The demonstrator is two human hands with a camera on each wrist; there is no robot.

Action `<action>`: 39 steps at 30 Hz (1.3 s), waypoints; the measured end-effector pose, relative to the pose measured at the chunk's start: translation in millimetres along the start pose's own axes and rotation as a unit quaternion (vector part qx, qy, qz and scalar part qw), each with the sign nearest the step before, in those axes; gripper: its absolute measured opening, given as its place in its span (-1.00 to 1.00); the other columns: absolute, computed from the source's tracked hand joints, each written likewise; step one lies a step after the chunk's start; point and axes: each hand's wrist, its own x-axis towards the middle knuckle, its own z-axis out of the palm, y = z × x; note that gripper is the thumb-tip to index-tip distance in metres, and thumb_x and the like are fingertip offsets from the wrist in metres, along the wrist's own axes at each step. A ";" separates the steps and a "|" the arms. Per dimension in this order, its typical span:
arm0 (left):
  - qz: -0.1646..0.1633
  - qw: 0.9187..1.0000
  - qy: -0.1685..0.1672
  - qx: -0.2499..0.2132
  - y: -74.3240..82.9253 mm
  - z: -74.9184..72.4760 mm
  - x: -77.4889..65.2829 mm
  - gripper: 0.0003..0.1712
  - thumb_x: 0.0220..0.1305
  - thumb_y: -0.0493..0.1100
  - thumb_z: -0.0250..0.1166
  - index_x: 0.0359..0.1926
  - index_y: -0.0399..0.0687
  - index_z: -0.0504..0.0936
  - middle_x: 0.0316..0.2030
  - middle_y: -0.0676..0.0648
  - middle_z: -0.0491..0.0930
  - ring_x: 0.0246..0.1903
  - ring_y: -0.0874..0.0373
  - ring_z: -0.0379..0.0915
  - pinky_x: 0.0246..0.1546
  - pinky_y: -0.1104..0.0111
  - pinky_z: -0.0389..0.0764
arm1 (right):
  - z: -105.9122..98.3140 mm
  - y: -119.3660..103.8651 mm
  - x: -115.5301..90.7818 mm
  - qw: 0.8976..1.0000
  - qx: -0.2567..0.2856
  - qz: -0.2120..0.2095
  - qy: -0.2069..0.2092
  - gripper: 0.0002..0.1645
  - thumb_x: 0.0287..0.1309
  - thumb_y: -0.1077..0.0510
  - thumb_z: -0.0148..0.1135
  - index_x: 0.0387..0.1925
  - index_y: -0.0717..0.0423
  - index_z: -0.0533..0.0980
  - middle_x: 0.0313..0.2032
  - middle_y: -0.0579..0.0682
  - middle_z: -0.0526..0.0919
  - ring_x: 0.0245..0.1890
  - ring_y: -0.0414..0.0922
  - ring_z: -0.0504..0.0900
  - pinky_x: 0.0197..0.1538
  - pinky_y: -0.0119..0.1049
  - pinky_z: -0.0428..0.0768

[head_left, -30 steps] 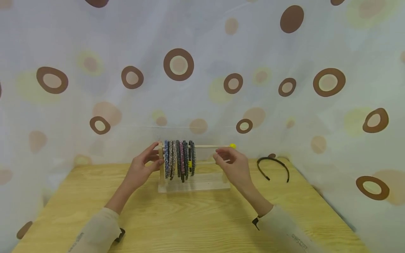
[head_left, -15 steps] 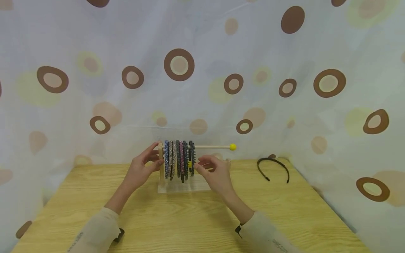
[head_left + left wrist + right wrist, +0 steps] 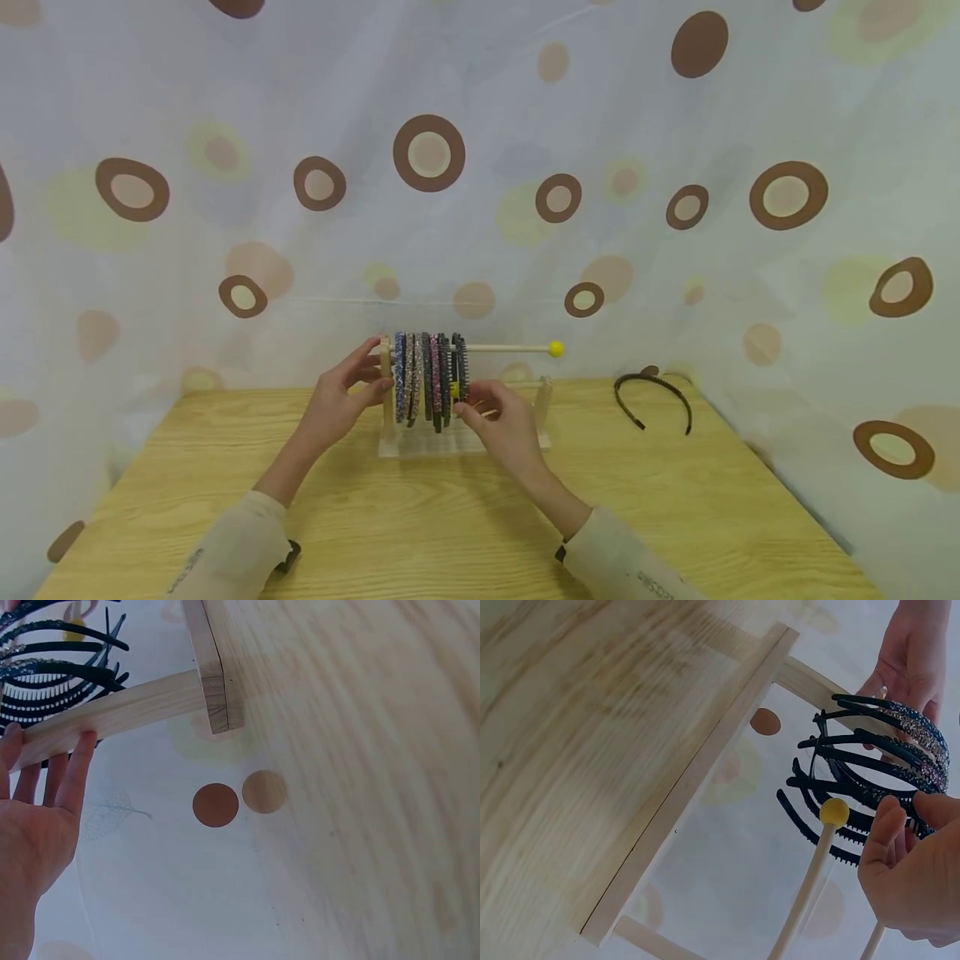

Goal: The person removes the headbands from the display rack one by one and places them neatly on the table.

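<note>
Several headbands, some glittery like the blue one (image 3: pixel 400 375) and some black, hang side by side on the upper rod (image 3: pixel 510 348) of a wooden stand (image 3: pixel 420 449), bunched at its left end. My left hand (image 3: pixel 333 408) grips the stand's left upright (image 3: pixel 150 702), thumb in front and fingers behind. With thumb and fingers, my right hand (image 3: pixel 508 429) pinches the rightmost black toothed headband (image 3: pixel 462 362) low on its front side. In the right wrist view the right hand (image 3: pixel 922 877) partly covers that band. A yellow ball (image 3: pixel 556 349) caps the rod's free right end.
A black headband (image 3: pixel 651 377) lies on the wooden table (image 3: pixel 420 525) to the right of the stand. The lower rod, with its own yellow ball (image 3: pixel 834 813), sits inside the bunch. Behind the table hangs a spotted white curtain (image 3: pixel 480 242).
My right hand has moved left and down from the rod's right part to the rightmost headband and taken hold of it. The left hand stays on the upright.
</note>
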 end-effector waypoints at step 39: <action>-0.015 1.000 -0.009 0.004 32.9 3.1 -4.7 -0.23 0.42 -0.35 0.31 0.56 -0.09 0.24 0.24 -0.38 0.45 0.13 -0.31 0.48 -0.10 0.12 0.75 | -43.1 -29.8 14.3 0.992 0.099 -0.018 0.072 -0.77 0.29 0.43 0.32 -0.04 0.45 0.58 -0.22 0.30 0.69 -0.28 0.26 0.72 -0.14 -0.12 0.78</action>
